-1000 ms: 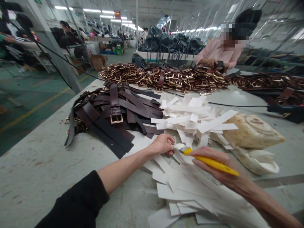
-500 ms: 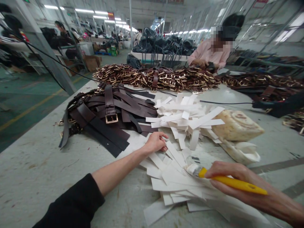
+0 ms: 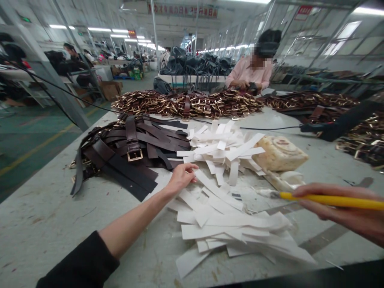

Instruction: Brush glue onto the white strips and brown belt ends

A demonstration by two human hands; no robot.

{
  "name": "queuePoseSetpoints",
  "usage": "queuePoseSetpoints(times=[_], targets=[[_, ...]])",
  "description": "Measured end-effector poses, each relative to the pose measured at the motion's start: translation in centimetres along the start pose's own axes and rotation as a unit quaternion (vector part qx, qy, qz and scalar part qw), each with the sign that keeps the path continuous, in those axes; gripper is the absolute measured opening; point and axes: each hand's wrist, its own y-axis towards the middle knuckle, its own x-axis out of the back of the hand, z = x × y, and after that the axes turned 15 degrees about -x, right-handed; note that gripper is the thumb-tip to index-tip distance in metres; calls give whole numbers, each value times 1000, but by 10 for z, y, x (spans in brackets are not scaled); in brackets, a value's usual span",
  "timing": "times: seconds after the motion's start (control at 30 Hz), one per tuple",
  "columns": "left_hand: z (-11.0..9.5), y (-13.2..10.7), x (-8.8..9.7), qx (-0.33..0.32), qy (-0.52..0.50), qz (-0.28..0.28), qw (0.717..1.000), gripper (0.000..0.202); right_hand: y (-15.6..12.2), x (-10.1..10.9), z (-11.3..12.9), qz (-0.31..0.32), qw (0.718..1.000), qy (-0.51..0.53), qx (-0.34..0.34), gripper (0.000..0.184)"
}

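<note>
My right hand (image 3: 318,200) grips a yellow-handled paintbrush (image 3: 339,201). Its whitish bristles point left, just in front of the cut-open mouth of a stained cream plastic container (image 3: 280,154). My left hand (image 3: 182,177) has its fingers curled and pinches the upper end of a white strip (image 3: 214,188), which slants down to the right. Beneath and in front of that strip lies a loose fan of white strips (image 3: 237,232). Another heap of white strips (image 3: 225,140) sits farther back, beside the container.
Dark brown leather belt pieces (image 3: 126,152) with gold buckles lie to the left on the table (image 3: 60,236). A long pile of buckled straps (image 3: 186,105) spans the back. A black cable (image 3: 270,128) crosses the tabletop. Beyond the pile, a person in pink (image 3: 250,74) handles something dark.
The brush in my right hand has left the white strips and moved right, toward the container. My left hand stays at the strip's end. The view has shifted slightly.
</note>
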Motion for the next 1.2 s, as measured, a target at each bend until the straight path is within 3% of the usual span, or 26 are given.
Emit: queuePoseSetpoints(times=[0.1, 0.3, 0.43, 0.57, 0.67, 0.77, 0.9, 1.03, 1.1, 1.2], targets=[[3, -11, 0, 5, -14, 3, 1000, 35, 6, -31, 21, -6, 999, 24, -37, 33], [7, -18, -9, 58, -66, 11, 996, 48, 16, -133, 58, 105, 987, 116, -25, 38], [7, -21, -8, 71, -98, 8, 993, 51, 27, -164, 56, 149, 984, 94, -25, 39], [9, -21, -8, 82, -105, 9, 991, 53, 31, -150, 41, 157, 986, 28, -41, 29], [8, -18, -8, 78, -102, 3, 992, 48, 25, -122, 29, 143, 988, -25, -51, 22], [-2, -14, 2, 52, -106, -39, 992, 39, 15, -93, 16, 120, 987, -86, -60, 23], [-40, -10, 29, -6, -145, -123, 982, 30, 7, -65, -3, 79, 989, -124, -34, 29], [-88, 16, 38, -106, -145, -143, 973, 23, 3, -49, -9, -12, 993, -104, -60, 33], [-103, 40, 28, -149, -89, -133, 976, 19, 1, -41, -10, -50, 988, -103, -106, 40], [-106, 64, 7, -227, 125, -105, 960, 25, -3, -30, -17, -73, 982, -96, -147, 50]])
